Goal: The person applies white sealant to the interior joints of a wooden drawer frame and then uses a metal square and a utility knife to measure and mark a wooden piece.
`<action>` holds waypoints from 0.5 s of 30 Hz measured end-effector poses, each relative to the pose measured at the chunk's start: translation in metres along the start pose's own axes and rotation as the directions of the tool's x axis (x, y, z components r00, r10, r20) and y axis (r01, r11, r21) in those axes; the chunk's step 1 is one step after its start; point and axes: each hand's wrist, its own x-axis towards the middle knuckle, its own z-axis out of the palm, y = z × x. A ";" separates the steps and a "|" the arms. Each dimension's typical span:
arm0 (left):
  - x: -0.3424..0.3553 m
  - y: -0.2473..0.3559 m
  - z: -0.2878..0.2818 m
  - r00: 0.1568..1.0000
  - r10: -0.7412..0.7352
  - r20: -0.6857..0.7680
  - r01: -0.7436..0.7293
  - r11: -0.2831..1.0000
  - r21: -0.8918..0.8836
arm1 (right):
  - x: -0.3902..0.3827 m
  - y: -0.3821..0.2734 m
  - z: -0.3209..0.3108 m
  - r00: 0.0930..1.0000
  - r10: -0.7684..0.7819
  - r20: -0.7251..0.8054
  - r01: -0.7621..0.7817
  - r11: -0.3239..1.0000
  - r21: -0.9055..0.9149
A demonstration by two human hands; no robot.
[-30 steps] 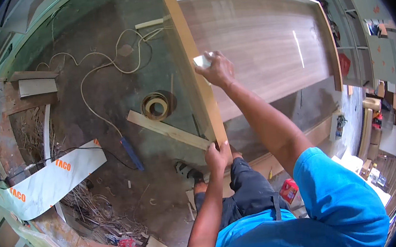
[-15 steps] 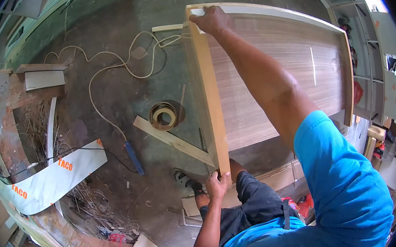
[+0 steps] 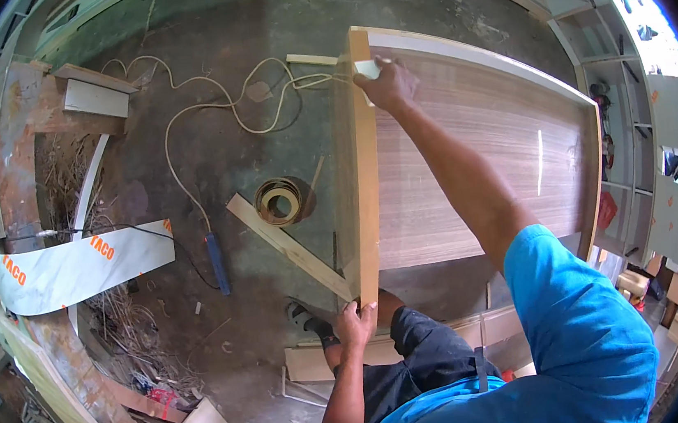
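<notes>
Nearest you, your left hand (image 3: 356,323) grips the near end of the tan edge (image 3: 370,241) on a shallow wood-grained box (image 3: 522,143), which sits right of centre over the stained concrete floor (image 3: 209,159). Left of that edge, your floor carries a plank (image 3: 289,246), a blue power strip (image 3: 216,264) and, slightly farther, a brown coil (image 3: 263,211); a marble-patterned sheet (image 3: 89,267) lies well left. Toward the edge's far end, your right hand (image 3: 392,84) holds a white block (image 3: 368,69) against it. Pale open shelving (image 3: 616,133) lines the room's far right.
</notes>
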 end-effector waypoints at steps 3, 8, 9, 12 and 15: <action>0.002 -0.005 0.001 1.000 -0.015 0.018 0.014 1.000 0.020 | 0.027 -0.013 0.008 0.967 -0.100 -0.232 0.088 0.994 -0.061; 0.004 -0.011 0.005 0.997 -0.053 0.047 0.052 0.999 0.015 | 0.077 -0.032 0.005 0.981 -0.052 -0.186 0.031 0.993 -0.110; 0.004 -0.011 0.005 0.999 -0.033 0.028 0.033 0.999 -0.005 | 0.079 -0.033 0.003 0.981 -0.057 -0.185 0.036 0.993 -0.117; 0.001 -0.010 0.006 0.999 -0.031 0.016 0.031 0.999 -0.036 | 0.067 -0.031 -0.002 0.996 -0.086 -0.040 0.079 0.987 -0.141; 0.000 -0.011 0.005 0.999 -0.043 0.023 0.044 0.997 -0.056 | 0.041 -0.031 -0.003 0.995 -0.069 -0.073 0.056 0.985 -0.162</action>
